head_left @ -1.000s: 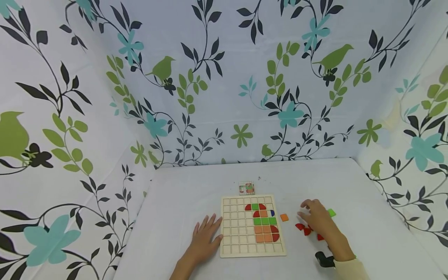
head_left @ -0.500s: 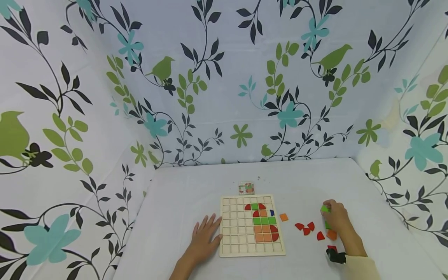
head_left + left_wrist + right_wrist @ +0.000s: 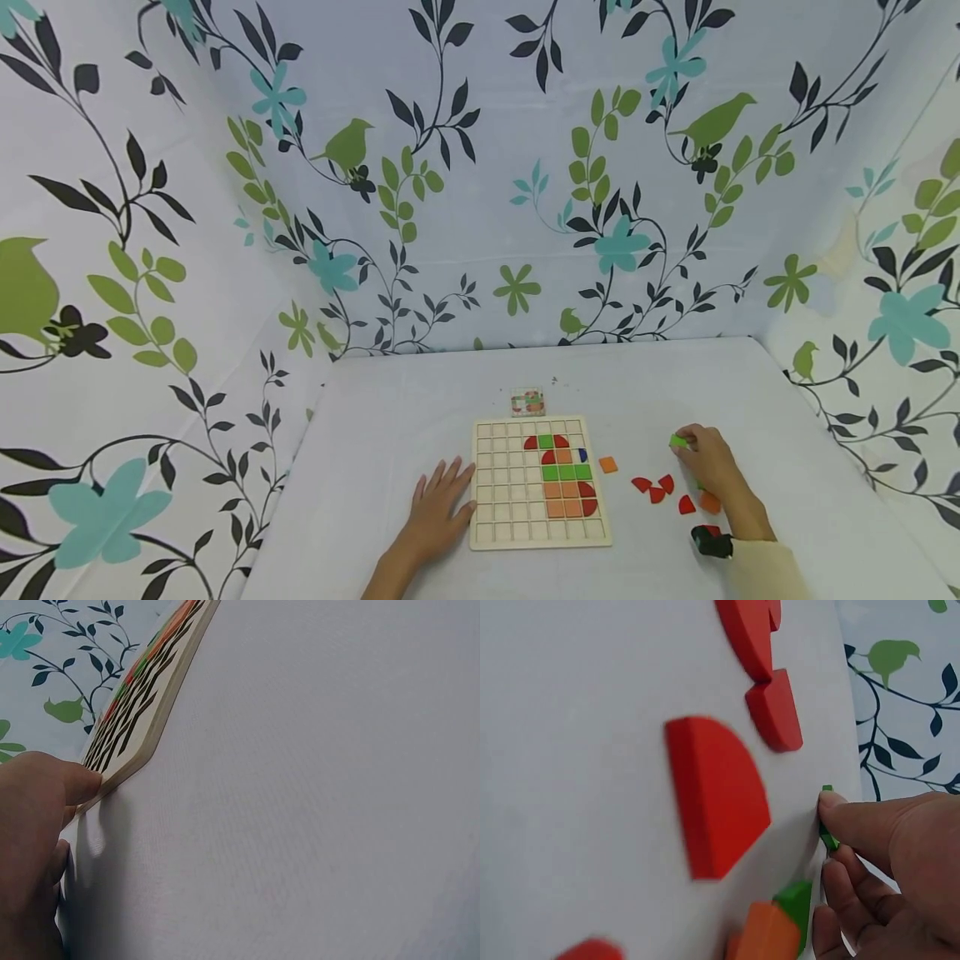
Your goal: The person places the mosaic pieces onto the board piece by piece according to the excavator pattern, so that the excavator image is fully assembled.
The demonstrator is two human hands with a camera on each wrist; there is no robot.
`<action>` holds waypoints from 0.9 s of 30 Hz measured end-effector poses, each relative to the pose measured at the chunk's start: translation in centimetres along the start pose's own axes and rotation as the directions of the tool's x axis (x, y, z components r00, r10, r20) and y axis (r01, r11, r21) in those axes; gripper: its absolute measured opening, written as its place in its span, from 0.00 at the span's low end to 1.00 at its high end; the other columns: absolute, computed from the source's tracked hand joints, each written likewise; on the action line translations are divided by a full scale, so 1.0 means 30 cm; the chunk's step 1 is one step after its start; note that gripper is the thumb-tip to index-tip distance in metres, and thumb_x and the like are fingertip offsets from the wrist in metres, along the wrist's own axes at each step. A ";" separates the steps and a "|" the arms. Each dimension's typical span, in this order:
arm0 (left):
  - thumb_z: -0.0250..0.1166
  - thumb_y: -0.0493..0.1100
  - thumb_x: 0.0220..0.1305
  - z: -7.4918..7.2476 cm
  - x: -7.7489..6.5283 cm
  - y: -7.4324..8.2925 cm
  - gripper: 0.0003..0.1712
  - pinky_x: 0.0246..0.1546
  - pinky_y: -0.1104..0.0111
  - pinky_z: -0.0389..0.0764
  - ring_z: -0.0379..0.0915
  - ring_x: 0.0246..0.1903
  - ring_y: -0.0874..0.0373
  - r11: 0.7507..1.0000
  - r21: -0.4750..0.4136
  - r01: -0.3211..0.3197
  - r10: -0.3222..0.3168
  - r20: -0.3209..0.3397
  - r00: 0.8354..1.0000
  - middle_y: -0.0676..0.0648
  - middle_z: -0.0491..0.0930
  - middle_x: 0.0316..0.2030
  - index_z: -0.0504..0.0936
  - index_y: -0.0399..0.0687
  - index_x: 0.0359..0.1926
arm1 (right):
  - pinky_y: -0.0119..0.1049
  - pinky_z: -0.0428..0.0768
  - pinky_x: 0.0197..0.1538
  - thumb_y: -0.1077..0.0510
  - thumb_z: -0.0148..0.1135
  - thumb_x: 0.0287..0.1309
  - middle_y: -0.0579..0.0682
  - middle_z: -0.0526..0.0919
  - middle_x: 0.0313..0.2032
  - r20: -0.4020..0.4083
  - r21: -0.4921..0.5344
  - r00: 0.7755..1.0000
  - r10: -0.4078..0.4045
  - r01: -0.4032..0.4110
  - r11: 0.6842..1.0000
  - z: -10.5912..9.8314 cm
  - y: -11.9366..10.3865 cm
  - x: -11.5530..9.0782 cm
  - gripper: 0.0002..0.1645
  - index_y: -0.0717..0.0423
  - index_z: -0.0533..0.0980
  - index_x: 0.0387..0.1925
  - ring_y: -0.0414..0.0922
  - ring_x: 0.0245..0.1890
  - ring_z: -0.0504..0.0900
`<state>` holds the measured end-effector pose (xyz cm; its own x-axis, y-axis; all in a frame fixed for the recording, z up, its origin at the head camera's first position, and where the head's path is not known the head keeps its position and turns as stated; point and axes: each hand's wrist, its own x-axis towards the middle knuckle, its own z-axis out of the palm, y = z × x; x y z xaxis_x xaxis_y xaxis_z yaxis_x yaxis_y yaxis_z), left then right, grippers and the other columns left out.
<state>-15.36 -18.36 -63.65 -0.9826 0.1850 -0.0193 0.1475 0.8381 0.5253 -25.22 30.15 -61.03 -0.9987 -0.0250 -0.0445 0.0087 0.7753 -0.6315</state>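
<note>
My right hand [image 3: 708,460] pinches a green square tile [image 3: 678,441] between thumb and fingers, close over the table to the right of the board. In the right wrist view the same green tile [image 3: 827,819] shows edge-on at the thumb tip. My left hand [image 3: 437,517] lies with straight fingers at the left edge of a wooden grid board [image 3: 506,546]; in the left wrist view its thumb [image 3: 82,782] touches the board's corner. Red, green, orange and blue pieces fill several cells on the board's right side.
A small pattern card [image 3: 528,402] lies behind the board. One orange tile [image 3: 608,464] sits just right of it. Several red quarter-round pieces [image 3: 657,495] lie nearer my right hand, with an orange piece [image 3: 710,502] by the wrist. A patterned cloth [image 3: 465,208] hangs behind the table.
My right hand moved right to the green tiles, took hold of one, and has shifted slightly left with it. The left hand and board have stayed in place.
</note>
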 end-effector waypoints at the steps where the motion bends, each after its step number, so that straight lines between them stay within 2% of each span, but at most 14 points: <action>1: 0.58 0.55 0.77 0.000 0.000 -0.001 0.35 0.77 0.30 0.41 0.44 0.83 0.37 1.000 0.000 -0.003 0.003 -0.003 1.000 0.45 0.57 0.82 0.65 0.59 0.81 | 0.62 0.82 0.60 0.63 0.64 0.72 0.69 0.76 0.50 0.002 0.001 1.000 -0.010 0.010 1.000 0.006 -0.004 0.008 0.20 0.73 0.74 0.58 0.64 0.51 0.77; 8: 0.58 0.55 0.77 -0.001 -0.003 0.001 0.35 0.78 0.31 0.40 0.44 0.83 0.37 1.000 -0.013 -0.006 0.006 -0.006 1.000 0.45 0.57 0.82 0.65 0.58 0.81 | 0.59 0.83 0.56 0.64 0.64 0.70 0.68 0.76 0.47 0.035 0.011 0.997 -0.074 0.074 0.997 0.040 -0.066 0.068 0.16 0.73 0.76 0.52 0.62 0.49 0.79; 15: 0.58 0.55 0.77 -0.005 -0.004 0.002 0.35 0.78 0.31 0.41 0.44 0.83 0.38 1.000 -0.001 -0.004 0.004 -0.012 1.000 0.45 0.57 0.82 0.65 0.58 0.81 | 0.56 0.84 0.56 0.66 0.64 0.70 0.66 0.76 0.46 0.062 0.016 0.995 -0.079 0.079 0.997 0.103 -0.133 0.122 0.15 0.74 0.76 0.52 0.57 0.46 0.79; 24: 0.58 0.56 0.78 -0.005 -0.005 -0.004 0.35 0.78 0.31 0.41 0.44 0.83 0.38 1.000 -0.004 -0.011 0.011 -0.006 1.000 0.45 0.57 0.82 0.65 0.58 0.81 | 0.50 0.83 0.53 0.65 0.65 0.70 0.63 0.76 0.46 0.083 0.000 0.990 -0.111 0.111 0.994 0.181 -0.241 0.119 0.14 0.71 0.76 0.52 0.54 0.44 0.76; 27: 0.57 0.56 0.78 -0.006 -0.005 -0.003 0.35 0.77 0.31 0.41 0.44 0.83 0.37 1.000 -0.010 -0.017 0.017 -0.003 1.000 0.44 0.57 0.82 0.65 0.58 0.81 | 0.52 0.82 0.53 0.64 0.66 0.70 0.62 0.76 0.48 0.079 -0.039 0.989 -0.125 0.128 0.991 0.203 -0.272 0.113 0.14 0.68 0.77 0.52 0.54 0.45 0.76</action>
<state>-15.24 -18.54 -63.54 -0.9802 0.1978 -0.0080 0.1630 0.8296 0.5341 -28.35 19.91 -60.74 -0.9848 -0.1716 -0.0266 -0.1214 0.7896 -0.6015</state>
